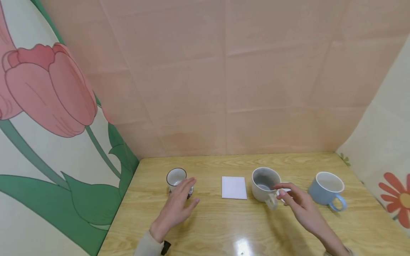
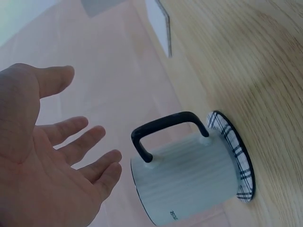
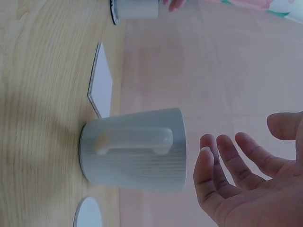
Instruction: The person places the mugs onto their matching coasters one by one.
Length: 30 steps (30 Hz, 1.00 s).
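Observation:
In the head view my left hand (image 1: 174, 206) hovers beside a small white mug (image 1: 175, 176) with a dark rim. Its fingers are extended and hold nothing. The left wrist view shows this mug's black handle (image 2: 165, 124) and the round plaid coaster (image 2: 244, 163) under it, both apart from the hand. My right hand (image 1: 301, 204) is over the handle side of a larger white mug (image 1: 258, 192). In the right wrist view, a gap separates its loosely bent fingers from that ribbed mug (image 3: 137, 175) and its pale handle (image 3: 135, 138).
A white square coaster (image 1: 234, 187) lies between the two white mugs. A round white coaster (image 3: 88, 215) sits beside the larger mug, partly behind my right hand in the head view. Farther right stands a light blue mug (image 1: 320, 193). A pink backdrop (image 1: 224, 89) rises behind the wooden table (image 1: 205, 227).

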{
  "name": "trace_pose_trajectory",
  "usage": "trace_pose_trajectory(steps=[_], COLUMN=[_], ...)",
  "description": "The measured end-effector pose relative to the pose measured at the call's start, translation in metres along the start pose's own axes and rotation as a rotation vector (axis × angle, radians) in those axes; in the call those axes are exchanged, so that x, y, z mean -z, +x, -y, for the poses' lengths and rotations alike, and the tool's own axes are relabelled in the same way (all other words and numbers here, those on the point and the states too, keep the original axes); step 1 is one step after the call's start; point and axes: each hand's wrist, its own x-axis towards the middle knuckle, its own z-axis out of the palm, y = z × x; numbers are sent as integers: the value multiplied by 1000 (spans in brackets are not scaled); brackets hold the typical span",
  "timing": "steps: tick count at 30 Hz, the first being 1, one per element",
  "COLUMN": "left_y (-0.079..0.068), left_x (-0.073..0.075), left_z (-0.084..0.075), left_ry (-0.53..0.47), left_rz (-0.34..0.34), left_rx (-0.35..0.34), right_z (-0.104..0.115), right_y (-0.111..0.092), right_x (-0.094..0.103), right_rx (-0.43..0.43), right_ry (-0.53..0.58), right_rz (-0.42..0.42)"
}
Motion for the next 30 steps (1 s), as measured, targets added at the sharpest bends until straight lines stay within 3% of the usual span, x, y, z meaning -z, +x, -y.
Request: trace_pose_trajectory(steps=[15,30], left_y=[10,15], left_x=[-8,-20], left_z=[-6,-4], left_ry=[10,-8], left_rz=[28,62], left_rx=[-8,7], right_z=[-10,-25], right_y=[-14,-20], right_x=[3,-3], right_rx=[-38,-141], right_ry=[-15,-27], right_rz=[-22,-28])
